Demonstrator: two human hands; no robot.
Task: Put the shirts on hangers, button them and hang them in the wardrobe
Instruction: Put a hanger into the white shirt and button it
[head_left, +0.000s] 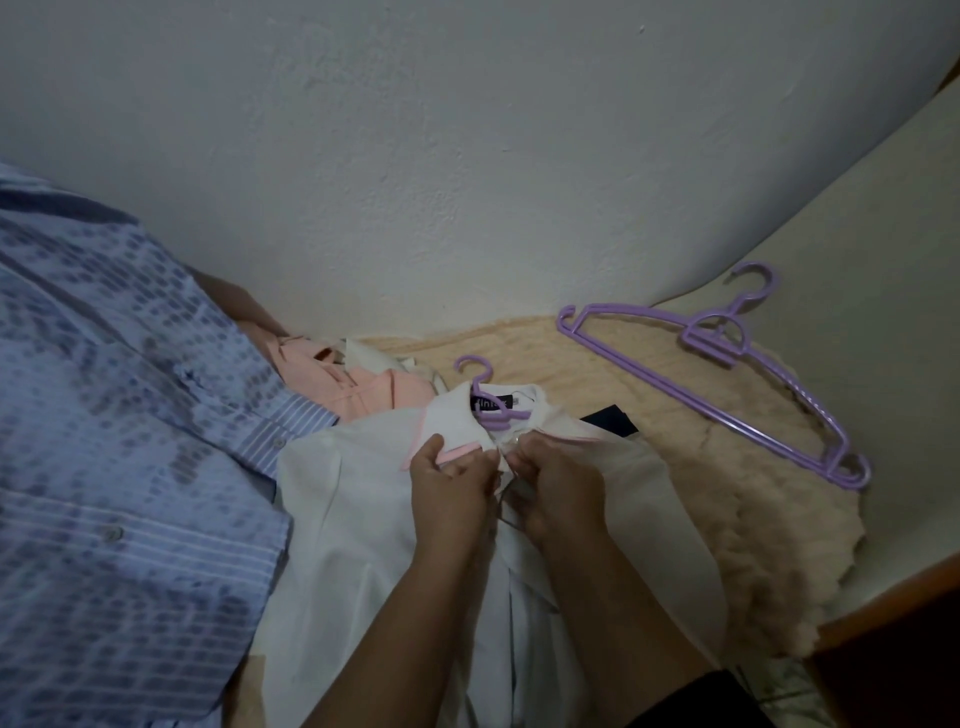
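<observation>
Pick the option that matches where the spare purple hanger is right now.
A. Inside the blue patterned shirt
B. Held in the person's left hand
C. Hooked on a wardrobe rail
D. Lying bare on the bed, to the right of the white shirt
D: the spare purple hanger lies bare on the bed, right of the white shirt, while both the left hand and right hand work at that shirt's collar.

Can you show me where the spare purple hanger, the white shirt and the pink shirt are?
spare purple hanger (727, 402): head view, on its long lower bar.
white shirt (353, 499): head view, on the front panel left of the hands.
pink shirt (363, 392): head view, on the folded cloth behind the white collar.
</observation>
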